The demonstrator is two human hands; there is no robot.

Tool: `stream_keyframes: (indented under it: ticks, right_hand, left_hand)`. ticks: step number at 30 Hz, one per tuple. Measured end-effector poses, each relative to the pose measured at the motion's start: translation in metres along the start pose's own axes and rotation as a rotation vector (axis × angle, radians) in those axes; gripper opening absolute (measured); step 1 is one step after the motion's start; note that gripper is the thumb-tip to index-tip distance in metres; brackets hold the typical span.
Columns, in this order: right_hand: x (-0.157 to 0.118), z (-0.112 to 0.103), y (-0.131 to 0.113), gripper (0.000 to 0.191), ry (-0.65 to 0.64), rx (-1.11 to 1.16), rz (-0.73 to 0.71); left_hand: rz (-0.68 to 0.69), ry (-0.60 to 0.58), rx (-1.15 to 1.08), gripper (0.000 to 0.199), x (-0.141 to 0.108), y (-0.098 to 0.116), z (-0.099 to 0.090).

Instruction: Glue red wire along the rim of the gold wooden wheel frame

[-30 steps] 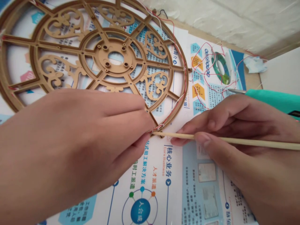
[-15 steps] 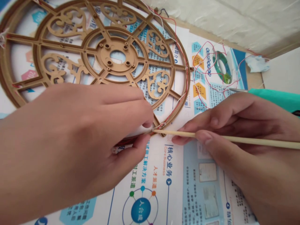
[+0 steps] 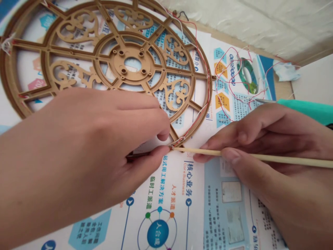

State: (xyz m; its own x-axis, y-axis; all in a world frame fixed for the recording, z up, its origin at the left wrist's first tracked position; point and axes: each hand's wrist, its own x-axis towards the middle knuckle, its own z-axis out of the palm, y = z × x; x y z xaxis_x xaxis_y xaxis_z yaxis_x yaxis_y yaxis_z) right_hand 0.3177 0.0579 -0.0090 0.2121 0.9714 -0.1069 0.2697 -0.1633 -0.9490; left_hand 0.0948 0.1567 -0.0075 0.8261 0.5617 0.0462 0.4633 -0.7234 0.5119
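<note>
The forefinger of the person's left hand (image 3: 91,146) has lifted off the thumb since a second ago. That hand hides the near part of the bronze frame (image 3: 132,76); whether its covered fingers grip it cannot be told. The right hand (image 3: 270,182) pinches a wooden stick (image 3: 203,151), tip at the frame's rim. Beyond, on printed sheets (image 3: 194,225), lie loose red wires (image 3: 230,82) and a partly hidden teal-handled tool (image 3: 304,109).

**Component Layout**

The gold-brown round frame (image 3: 117,63) lies flat, its spokes and scrollwork surrounding a hub (image 3: 147,63) (four round bosses ring the central opening). Red and white wires (image 3: 208,83) run along the outer rim. A pale, slender stick (image 3: 270,158) slants slightly, tip at the wires.
</note>
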Motion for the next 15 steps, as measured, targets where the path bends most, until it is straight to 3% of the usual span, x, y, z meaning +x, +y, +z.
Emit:
stream_keyframes:
  ticks: [4,8,15]
  right_hand:
    - [0.0,0.0018,-0.0003,0.026,-0.008,-0.002,0.009]
    - [-0.0007,0.0028,-0.0019,0.025,0.031,-0.015,0.027]
    - [0.0,0.0031,-0.0013,0.025,-0.023,-0.005,-0.011]
  left_hand:
    - [-0.01,-0.03,0.06,0.017,-0.0007,0.0017,0.0006]
    - [0.001,0.038,0.01,0.019,-0.0018,0.0019,0.0022]
    - [0.007,0.09,-0.028,0.021,-0.0021,0.0042,0.0043]
